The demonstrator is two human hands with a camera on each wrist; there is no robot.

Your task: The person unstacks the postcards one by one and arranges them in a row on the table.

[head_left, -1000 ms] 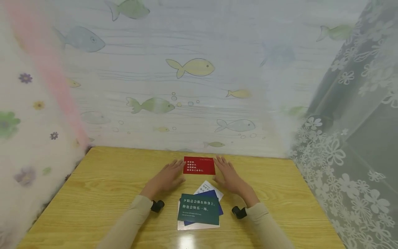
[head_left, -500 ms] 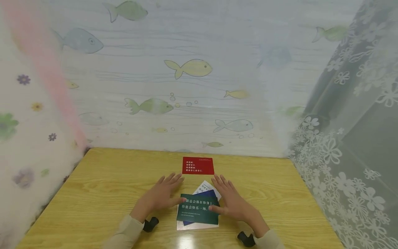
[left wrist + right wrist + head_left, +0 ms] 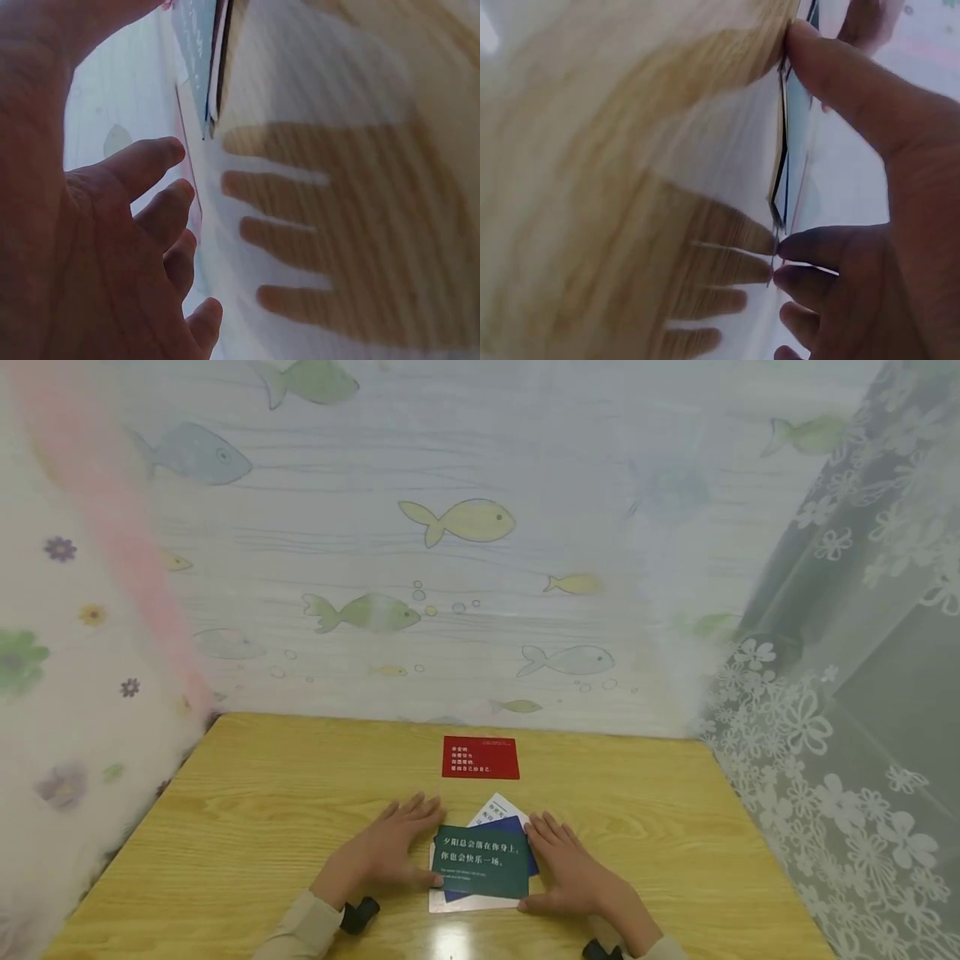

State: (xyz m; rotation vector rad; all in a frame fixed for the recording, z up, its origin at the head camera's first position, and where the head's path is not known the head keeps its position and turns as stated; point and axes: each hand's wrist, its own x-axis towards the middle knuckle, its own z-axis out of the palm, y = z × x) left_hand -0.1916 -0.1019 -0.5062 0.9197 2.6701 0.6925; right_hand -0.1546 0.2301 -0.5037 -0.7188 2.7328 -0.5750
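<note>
A loose stack of cards lies near the table's front, topped by a dark green card with white writing. A blue card, a white printed card and a pale card stick out from under it. My left hand is at the stack's left side, thumb tip right at the green card's lower left edge, fingers extended. My right hand flanks the right side, its straight fingers and thumb at the cards' edges. In the right wrist view, the thumb meets the edge of the stack.
Farther back on the wooden table, a red card with white writing lies by itself. A fish-patterned cloth hangs behind the table, and a lace curtain hangs at the right. Black wrist cameras sit by the cuffs.
Both hands have drawn back from the sides of the red card to the sides of the stack. The thumbs, over the green card half a second ago, are now at its edges.
</note>
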